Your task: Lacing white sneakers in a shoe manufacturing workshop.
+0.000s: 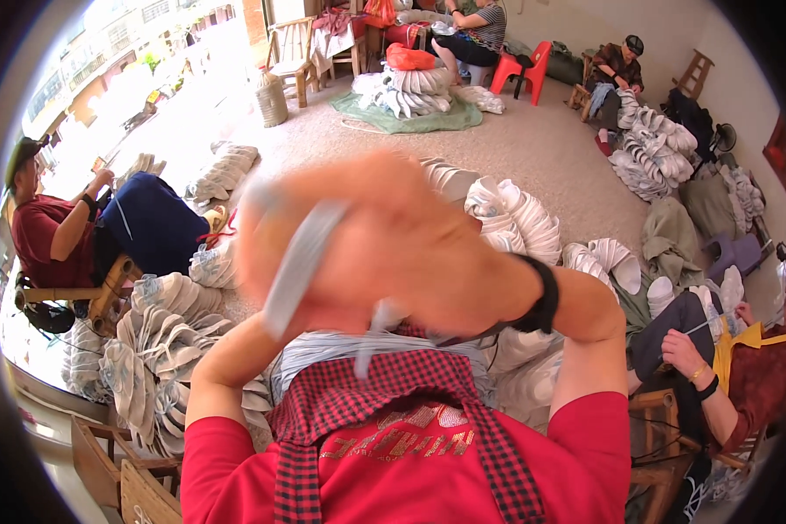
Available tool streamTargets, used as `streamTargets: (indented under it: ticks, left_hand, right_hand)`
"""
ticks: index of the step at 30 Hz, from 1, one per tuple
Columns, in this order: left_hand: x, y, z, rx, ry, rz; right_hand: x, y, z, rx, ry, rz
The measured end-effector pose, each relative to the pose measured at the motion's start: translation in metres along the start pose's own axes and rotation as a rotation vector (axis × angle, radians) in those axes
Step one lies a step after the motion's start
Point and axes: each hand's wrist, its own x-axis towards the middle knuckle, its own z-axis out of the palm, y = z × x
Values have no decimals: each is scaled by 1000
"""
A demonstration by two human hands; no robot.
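Both my hands are raised close together in the middle of the view, large and blurred by motion. My right hand (419,236), with a black band on its wrist, reaches across to the left, its fingers curled. A flat pale grey strip (304,262), like a lace, runs along the fingers; a loose pale end (364,349) dangles below. My left hand (258,249) meets the right one at the left; its fingers are smeared and partly covered. Beneath them, a bundle of grey-blue laces (293,362) lies across my lap, beside my checked apron (358,397).
Stacked white shoe uppers (140,367) lie at my left, with more white stacks (520,218) ahead. People sit working at the left, far back and right. A red chair (522,70) stands at the back; a wooden chair (293,57) stands far left.
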Motion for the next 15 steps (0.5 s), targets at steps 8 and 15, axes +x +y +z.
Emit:
streamTargets:
  ticks: [8,15]
  left_hand:
    - [-58,-37,-34,-951,524,-993]
    - [-165,-170,-55,-1551,881,-942]
  right_hand:
    - [-86,-45,-120,202,469,-251]
    - [-277,12,-232,65,1181,-109]
